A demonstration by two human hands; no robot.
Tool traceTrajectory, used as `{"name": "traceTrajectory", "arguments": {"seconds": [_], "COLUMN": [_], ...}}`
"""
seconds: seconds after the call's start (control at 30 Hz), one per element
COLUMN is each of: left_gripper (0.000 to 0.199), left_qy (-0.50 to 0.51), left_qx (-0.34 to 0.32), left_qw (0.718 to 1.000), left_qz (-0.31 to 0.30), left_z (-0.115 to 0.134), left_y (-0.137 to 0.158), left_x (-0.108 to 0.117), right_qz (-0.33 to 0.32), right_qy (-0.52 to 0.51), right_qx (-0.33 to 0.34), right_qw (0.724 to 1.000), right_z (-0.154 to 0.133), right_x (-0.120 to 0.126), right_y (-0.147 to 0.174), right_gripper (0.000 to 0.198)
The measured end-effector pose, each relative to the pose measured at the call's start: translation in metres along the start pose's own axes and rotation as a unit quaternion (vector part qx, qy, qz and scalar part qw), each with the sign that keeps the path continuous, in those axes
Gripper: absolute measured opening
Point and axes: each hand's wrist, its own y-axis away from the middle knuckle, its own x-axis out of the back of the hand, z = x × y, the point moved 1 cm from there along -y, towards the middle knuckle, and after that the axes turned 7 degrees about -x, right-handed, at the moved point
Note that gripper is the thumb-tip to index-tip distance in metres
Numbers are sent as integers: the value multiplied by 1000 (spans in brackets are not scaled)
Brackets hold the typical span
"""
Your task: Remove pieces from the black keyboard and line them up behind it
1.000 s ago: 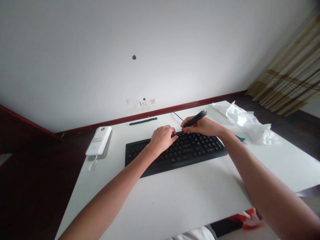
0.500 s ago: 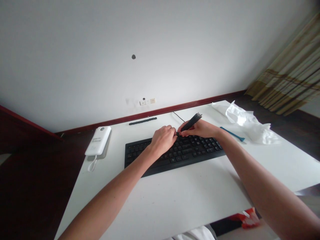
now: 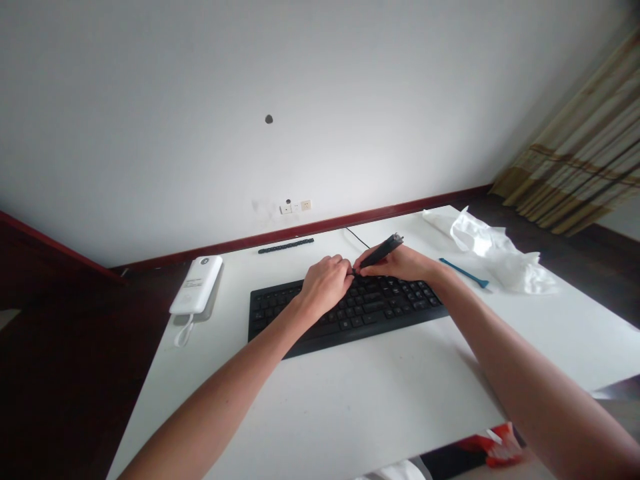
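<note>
A black keyboard point(image 3: 330, 327) lies on the white table under both hands. My right hand point(image 3: 407, 263) is closed around a thick black pen-shaped tool point(image 3: 381, 251), tilted with its upper end to the right and its lower end pointing at my left fingers. My left hand point(image 3: 325, 280) rests over the keyboard's upper rows, fingers curled and pinched close to the tool's lower tip. What those left fingers hold is hidden. Behind the keyboard lies a row of small black pieces point(image 3: 286, 246) that look like keycaps.
A white power-bank-like device point(image 3: 197, 285) with a strap lies on the table's left. On the right are a blue flat tool point(image 3: 464, 273) and crumpled white plastic wrapping point(image 3: 493, 247). A thin black cable point(image 3: 357, 237) runs behind the keyboard. The wall stands beyond the table.
The view has shifted slightly, so the table sits a little lower. The black tool leans slightly flatter in my right hand; both hands stay close together over the keyboard.
</note>
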Motion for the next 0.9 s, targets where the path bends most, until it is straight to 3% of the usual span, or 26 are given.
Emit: {"name": "traceTrajectory", "arguments": {"seconds": [0.33, 0.57, 0.9], "left_gripper": [13, 12, 11], "left_qy": [8, 22, 30], "left_qx": [0, -7, 15], "left_qw": [1000, 1000, 999], "left_qz": [19, 21, 32], "left_z": [0, -2, 0], "left_y": [2, 2, 4], "left_x": [-3, -4, 0], "right_qz": [3, -55, -13], "right_qy": [-4, -18, -83], "right_qx": [-6, 6, -37], "right_qw": [1000, 998, 996], "right_z": [-7, -8, -5], "right_x": [-4, 2, -9], "right_y": [2, 1, -2], "right_gripper": [31, 29, 33]}}
